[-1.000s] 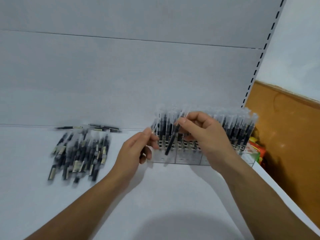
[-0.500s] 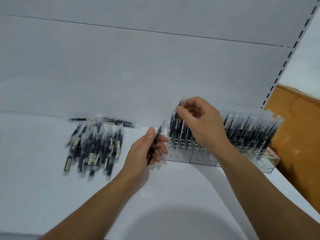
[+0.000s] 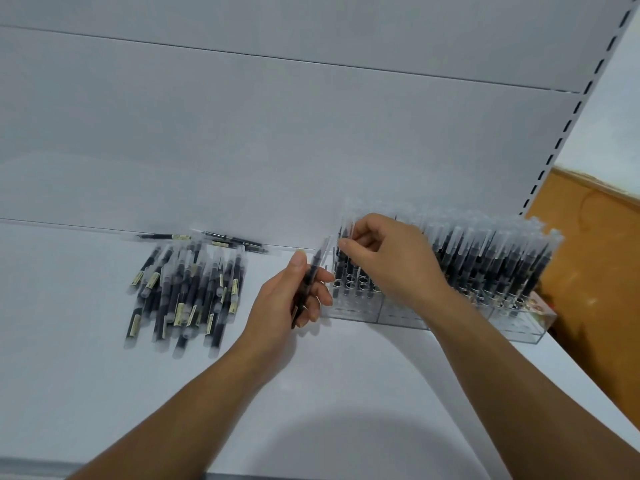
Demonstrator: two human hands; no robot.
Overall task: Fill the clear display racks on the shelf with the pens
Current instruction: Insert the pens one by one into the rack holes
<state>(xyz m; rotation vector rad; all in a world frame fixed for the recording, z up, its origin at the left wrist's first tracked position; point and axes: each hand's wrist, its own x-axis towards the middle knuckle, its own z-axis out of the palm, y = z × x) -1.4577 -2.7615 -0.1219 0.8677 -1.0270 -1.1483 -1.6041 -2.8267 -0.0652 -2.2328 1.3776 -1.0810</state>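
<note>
Pen (image 3: 309, 284) is slanting toward one o'clock inside the curled left hand (image 3: 282, 303) grip; right hand (image 3: 388, 261) is pinching a racked pen (image 3: 345, 232).

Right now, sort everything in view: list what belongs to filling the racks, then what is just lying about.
Job: racks, loose pens, shelf; left hand holding a pen; right hand pinching a racked pen.
Lying about: coloured packet at the racks' right end; wooden panel beyond.
</note>
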